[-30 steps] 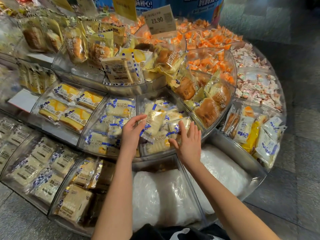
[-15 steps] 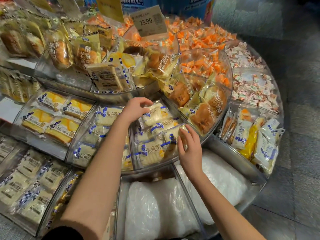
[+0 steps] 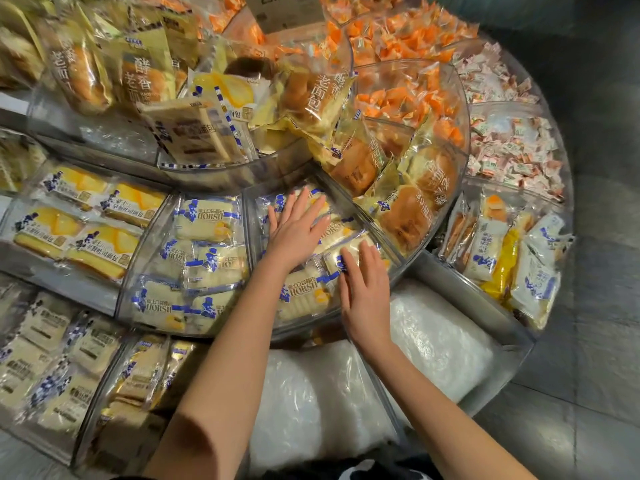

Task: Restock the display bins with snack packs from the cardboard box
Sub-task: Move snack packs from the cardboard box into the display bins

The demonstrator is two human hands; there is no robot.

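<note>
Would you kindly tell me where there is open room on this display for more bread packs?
Crowded: the clear bin of blue-and-white HORSH bread packs under the left hand and right hand, and its left neighbour. Free: the two lower compartments just in front, holding only white crinkled plastic padding.

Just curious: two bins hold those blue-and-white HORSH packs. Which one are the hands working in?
The right HORSH bin, beside the brown buns. The left hand and right hand both rest flat on its packs; the left HORSH bin is untouched.
</note>
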